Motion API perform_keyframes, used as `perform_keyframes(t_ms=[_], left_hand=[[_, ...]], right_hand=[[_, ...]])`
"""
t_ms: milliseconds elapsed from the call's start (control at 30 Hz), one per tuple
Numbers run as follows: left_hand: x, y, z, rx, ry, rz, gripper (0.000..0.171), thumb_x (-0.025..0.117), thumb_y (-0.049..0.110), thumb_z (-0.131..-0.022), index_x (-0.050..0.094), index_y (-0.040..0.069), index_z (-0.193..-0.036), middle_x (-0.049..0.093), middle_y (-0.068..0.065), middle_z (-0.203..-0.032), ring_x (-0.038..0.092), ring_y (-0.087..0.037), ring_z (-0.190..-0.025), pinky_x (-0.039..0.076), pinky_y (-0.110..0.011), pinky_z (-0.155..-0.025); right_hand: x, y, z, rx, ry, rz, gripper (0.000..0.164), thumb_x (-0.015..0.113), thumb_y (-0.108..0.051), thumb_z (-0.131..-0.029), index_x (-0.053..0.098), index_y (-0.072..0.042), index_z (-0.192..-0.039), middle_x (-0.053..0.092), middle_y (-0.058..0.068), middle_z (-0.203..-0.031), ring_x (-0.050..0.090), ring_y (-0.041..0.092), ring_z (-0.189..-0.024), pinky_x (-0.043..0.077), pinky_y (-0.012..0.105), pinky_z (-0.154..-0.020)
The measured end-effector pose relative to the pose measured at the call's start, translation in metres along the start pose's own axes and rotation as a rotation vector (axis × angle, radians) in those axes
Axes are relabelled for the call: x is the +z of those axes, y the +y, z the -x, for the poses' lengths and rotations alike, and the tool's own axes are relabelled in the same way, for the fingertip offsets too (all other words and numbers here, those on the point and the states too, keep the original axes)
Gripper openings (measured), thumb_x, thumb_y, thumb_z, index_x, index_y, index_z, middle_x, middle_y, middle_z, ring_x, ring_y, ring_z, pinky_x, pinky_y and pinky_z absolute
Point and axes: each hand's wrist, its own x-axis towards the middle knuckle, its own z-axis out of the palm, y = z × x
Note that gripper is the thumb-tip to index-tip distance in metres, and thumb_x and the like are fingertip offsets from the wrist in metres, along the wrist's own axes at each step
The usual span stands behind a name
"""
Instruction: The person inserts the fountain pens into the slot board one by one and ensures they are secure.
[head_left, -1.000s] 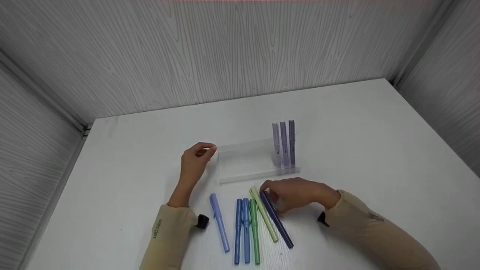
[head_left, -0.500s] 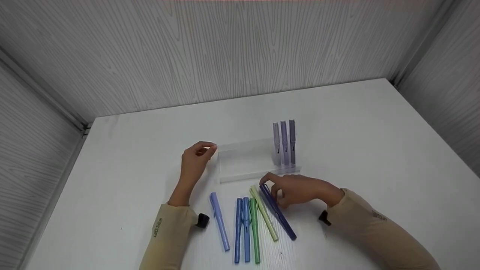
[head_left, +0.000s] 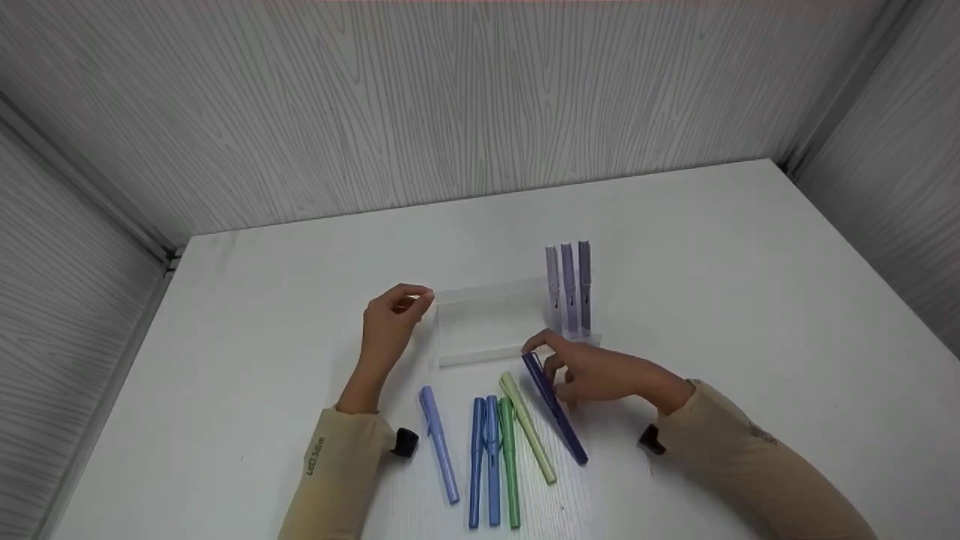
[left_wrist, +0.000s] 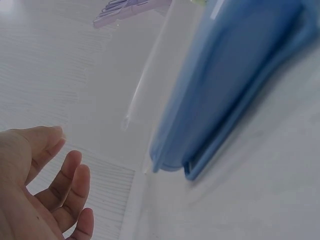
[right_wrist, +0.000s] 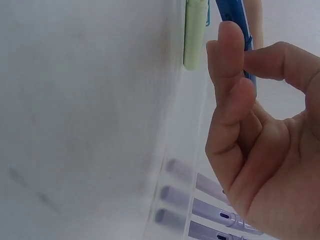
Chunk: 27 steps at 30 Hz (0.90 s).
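Note:
In the head view, my left hand (head_left: 390, 319) pinches the upper left corner of a clear plastic pen rack (head_left: 480, 355) between thumb and forefinger. My right hand (head_left: 592, 371) holds a dark blue pen (head_left: 559, 416) near its clip end. That pen slants, its upper end by the rack's front ledge and its other end low over the table. Three purple pens (head_left: 570, 292) stand side by side at the rack's right end. The right wrist view shows the blue pen (right_wrist: 233, 11) between thumb and fingers, partly hidden by them.
Below the rack lie a periwinkle pen (head_left: 440, 446), two blue pens (head_left: 475, 465), a green pen (head_left: 510, 465) and a pale green pen (head_left: 531, 431). Grey wood-grain panels (head_left: 480, 105) border the white table (head_left: 712, 262) at the back and sides.
My right hand has drawn the dark blue pen away from the pale green one, up toward the rack, and its clip end has risen. The left hand stays at the rack's corner.

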Motion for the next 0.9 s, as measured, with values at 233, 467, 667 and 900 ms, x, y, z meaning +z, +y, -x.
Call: perform_keyframes(t_ms=[233, 467, 667, 900], left_hand=[[-0.001, 0.0, 0.001, -0.013, 0.009, -0.001, 0.023, 0.068, 0.029, -0.09, 0.073, 0.01, -0.103, 0.069, -0.019, -0.091, 0.064, -0.03, -0.082, 0.046, -0.025, -0.065], [-0.005, -0.002, 0.002, -0.005, 0.032, -0.018, 0.02, 0.068, 0.028, -0.091, 0.074, 0.012, -0.101, 0.068, -0.019, -0.086, 0.061, -0.019, -0.073, 0.044, -0.023, -0.061], [-0.005, -0.003, 0.002, -0.008, 0.022, -0.013, 0.019, 0.068, 0.028, -0.091, 0.074, 0.013, -0.101, 0.069, -0.018, -0.088, 0.063, -0.026, -0.079, 0.046, -0.025, -0.063], [-0.005, -0.002, 0.002, -0.005, 0.016, 0.003, 0.022, 0.068, 0.027, -0.091, 0.073, 0.009, -0.103, 0.069, -0.02, -0.091, 0.065, -0.032, -0.083, 0.046, -0.024, -0.064]], right_hand=[[-0.004, -0.001, 0.0, -0.016, 0.064, -0.049, 0.059, 0.05, -0.001, -0.091, 0.023, -0.017, -0.141, 0.062, 0.012, -0.103, 0.058, 0.016, -0.063, 0.054, 0.036, -0.063], [-0.01, -0.004, 0.002, -0.034, 0.108, -0.028, 0.058, 0.054, -0.006, -0.091, 0.024, -0.017, -0.139, 0.061, 0.009, -0.098, 0.056, 0.014, -0.06, 0.054, 0.039, -0.06], [-0.015, -0.008, 0.004, -0.049, 0.176, -0.056, 0.057, 0.057, -0.007, -0.091, 0.026, -0.015, -0.138, 0.061, 0.009, -0.093, 0.055, 0.015, -0.058, 0.054, 0.044, -0.059], [-0.022, -0.011, 0.005, -0.101, 0.235, -0.097, 0.057, 0.058, -0.007, -0.092, 0.025, -0.014, -0.138, 0.056, 0.008, -0.089, 0.053, 0.017, -0.054, 0.053, 0.046, -0.057]])
